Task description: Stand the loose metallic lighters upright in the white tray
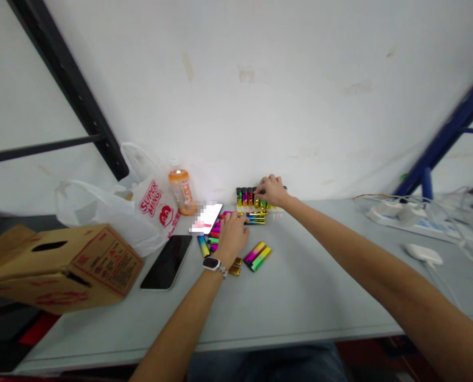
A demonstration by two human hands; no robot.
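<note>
A row of upright, metallic rainbow-coloured lighters [244, 197] stands in a pale holder against the wall. My right hand [273, 190] reaches to this row, its thumb and fingers closed at the top of one lighter and covering part of the row. My left hand [233, 233], with a watch [215, 265] on the wrist, lies over a loose pile of lighters [256, 218], fingers bent and thumb apart. It hides much of the pile, and I see nothing held in it. Two lighters [258, 255] lie side by side to its right.
Left of the pile are a lit phone [209, 218], a dark phone [166, 262], an orange drink bottle [181, 188], a white plastic bag [140, 212] and a cardboard box [69, 265]. At the right lie a power strip [423, 225], cables and a white charger [424, 254].
</note>
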